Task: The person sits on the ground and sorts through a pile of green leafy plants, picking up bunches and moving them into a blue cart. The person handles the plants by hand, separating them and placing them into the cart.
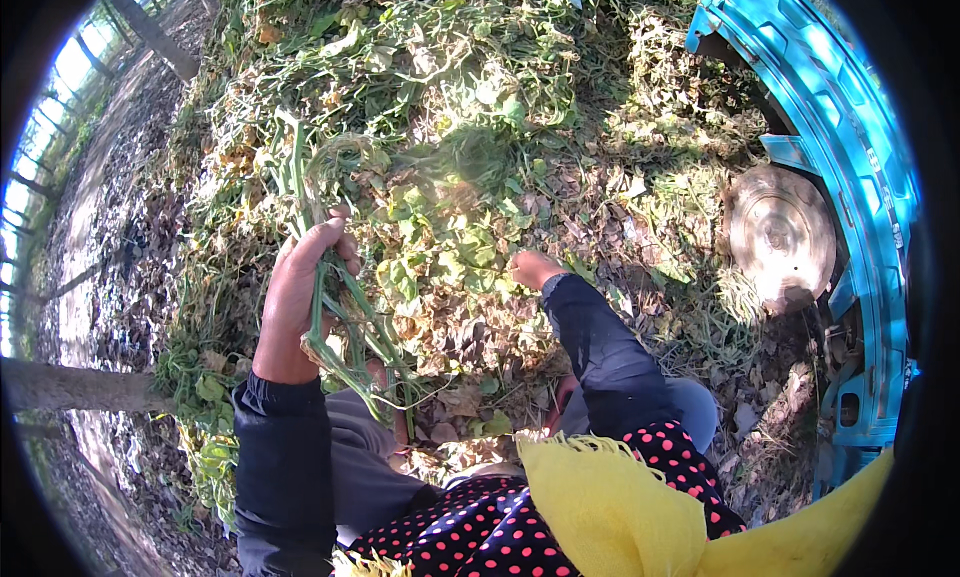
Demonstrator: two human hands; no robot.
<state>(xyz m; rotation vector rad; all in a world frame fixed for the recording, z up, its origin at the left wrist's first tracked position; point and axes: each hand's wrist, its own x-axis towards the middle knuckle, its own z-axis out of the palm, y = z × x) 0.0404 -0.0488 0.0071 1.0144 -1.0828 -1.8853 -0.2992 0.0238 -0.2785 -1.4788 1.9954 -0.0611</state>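
Note:
My left hand (307, 265), raised at the left of centre, is closed around a bundle of green plant stems (315, 329). The stems stick out above the fist and hang below it. Over the heap of cut vines and leaves (457, 254), my right hand (534, 268) is curled near the middle. Whether it grips a stem cannot be made out. Green and yellowing leaves lie just to its left, with dry brown leaves below.
A blue metal vehicle body (847, 126) with a dusty wheel (780, 235) stands at the right. Tree trunks (82, 386) rise at the left. A yellow fringed cloth (615, 494) hangs in front of my polka-dot garment (480, 521).

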